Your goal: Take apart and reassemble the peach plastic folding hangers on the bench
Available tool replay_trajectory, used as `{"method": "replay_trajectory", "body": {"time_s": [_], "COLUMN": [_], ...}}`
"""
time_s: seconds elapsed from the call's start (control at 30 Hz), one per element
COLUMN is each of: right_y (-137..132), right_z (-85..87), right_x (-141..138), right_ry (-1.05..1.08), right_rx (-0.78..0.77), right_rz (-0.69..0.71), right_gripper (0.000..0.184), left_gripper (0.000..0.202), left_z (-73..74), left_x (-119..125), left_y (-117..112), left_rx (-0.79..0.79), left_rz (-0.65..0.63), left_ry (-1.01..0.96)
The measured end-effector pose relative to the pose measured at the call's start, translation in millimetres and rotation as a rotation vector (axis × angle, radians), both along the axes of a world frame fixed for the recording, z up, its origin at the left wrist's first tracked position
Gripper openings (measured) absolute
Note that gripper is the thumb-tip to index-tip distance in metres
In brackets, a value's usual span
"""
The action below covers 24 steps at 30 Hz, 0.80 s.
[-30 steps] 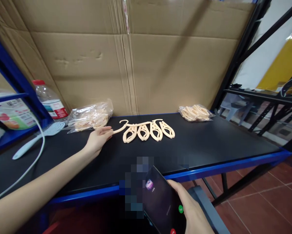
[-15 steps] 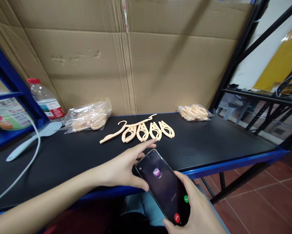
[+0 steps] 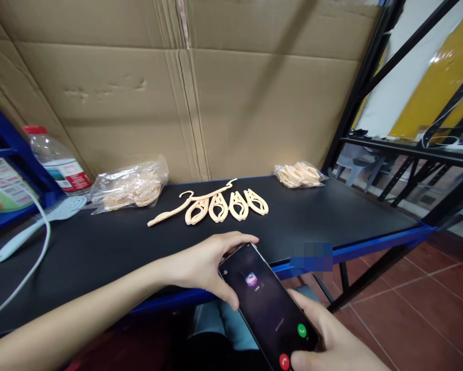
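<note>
A black phone point(image 3: 268, 306) shows an incoming-call screen with a green and a red button. My right hand point(image 3: 334, 340) cradles its lower end, thumb by the red button. My left hand point(image 3: 206, 263) grips the phone's top edge, fingers curled over it and thumb on its left side. Beyond, on the black tabletop point(image 3: 332, 216), lies a cream plastic folding hanger point(image 3: 212, 205) with several loops, untouched.
Two clear bags of cream hangers lie at the back: one at left point(image 3: 129, 184), one at right point(image 3: 298, 174). A water bottle point(image 3: 57, 159), a pale brush point(image 3: 34, 229) and a white cable point(image 3: 30, 263) are at left. Cardboard point(image 3: 216, 87) walls the back. Black racking point(image 3: 409, 154) stands right.
My left hand left the hanger's arm, came back toward me and took hold of the phone's top. The phone rose into fuller view.
</note>
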State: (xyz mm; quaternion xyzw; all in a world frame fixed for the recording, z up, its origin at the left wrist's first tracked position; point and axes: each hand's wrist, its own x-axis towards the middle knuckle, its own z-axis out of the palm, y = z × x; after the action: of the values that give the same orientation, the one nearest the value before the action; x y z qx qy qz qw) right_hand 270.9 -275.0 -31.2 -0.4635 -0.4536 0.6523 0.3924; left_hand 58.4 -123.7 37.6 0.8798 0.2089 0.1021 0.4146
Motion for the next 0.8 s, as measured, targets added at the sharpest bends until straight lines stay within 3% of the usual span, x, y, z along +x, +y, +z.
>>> {"method": "replay_trajectory", "body": {"time_s": [0.23, 0.33, 0.5, 0.57, 0.67, 0.8], "right_y": [0.6, -1.9, 4.7, 14.3, 38.2, 82.4], "right_z": [3.7, 3.1, 0.0, 5.9, 26.7, 54.1], "right_x": [-1.9, -2.0, 12.6, 35.3, 89.0, 168.5], "right_ry": [-0.24, -0.283, -0.227, -0.172, -0.194, -0.414], "right_rx": [0.131, 0.164, 0.062, -0.04, -0.226, -0.052], "right_rz": [-0.073, -0.179, -0.464, -0.586, -0.788, -0.902], "right_gripper": [0.068, 0.058, 0.06, 0.061, 0.059, 0.048], "left_gripper": [0.089, 0.09, 0.103, 0.104, 0.081, 0.042], "left_z": [3.1, 0.8, -11.7, -14.5, -13.9, -8.3], "left_x": [6.1, 14.0, 26.5, 22.6, 4.2, -31.7], "left_y": [-1.7, -3.4, -0.5, 4.0, 12.9, 30.6], "left_rx": [0.044, 0.023, -0.263, -0.308, -0.134, 0.16], "left_rz": [-0.036, -0.067, 0.017, 0.081, 0.157, 0.337], "left_ry": [-0.052, -0.073, -0.19, -0.231, -0.211, -0.13]}}
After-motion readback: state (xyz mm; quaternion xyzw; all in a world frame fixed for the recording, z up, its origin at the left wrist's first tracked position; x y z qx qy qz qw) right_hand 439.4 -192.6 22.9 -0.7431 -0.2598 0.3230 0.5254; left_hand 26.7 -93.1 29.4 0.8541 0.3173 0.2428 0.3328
